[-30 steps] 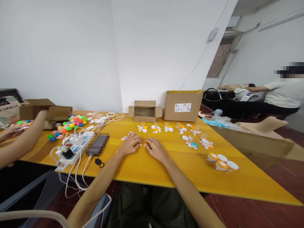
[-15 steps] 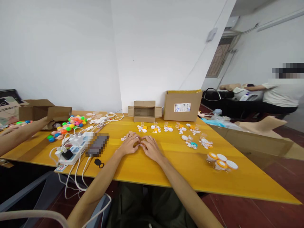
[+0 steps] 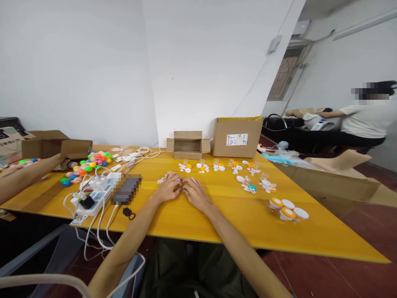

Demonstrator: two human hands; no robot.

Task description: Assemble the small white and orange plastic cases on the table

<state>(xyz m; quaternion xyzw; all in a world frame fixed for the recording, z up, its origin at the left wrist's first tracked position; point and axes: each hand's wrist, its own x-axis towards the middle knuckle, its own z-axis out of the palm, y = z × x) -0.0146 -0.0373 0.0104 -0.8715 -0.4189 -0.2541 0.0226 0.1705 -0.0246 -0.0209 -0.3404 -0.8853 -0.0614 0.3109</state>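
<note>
Head view: left hand (image 3: 168, 187) and right hand (image 3: 195, 193) directly in front of the small open box (image 3: 187, 155), fingers curled inward, fingertips close together; whether they pinch anything cannot be told. White patterned pieces (image 3: 160, 180), front-left of the box, lie just beside the left hand, the nearer one, on its outer side; no long axis is distinguishable.
</note>
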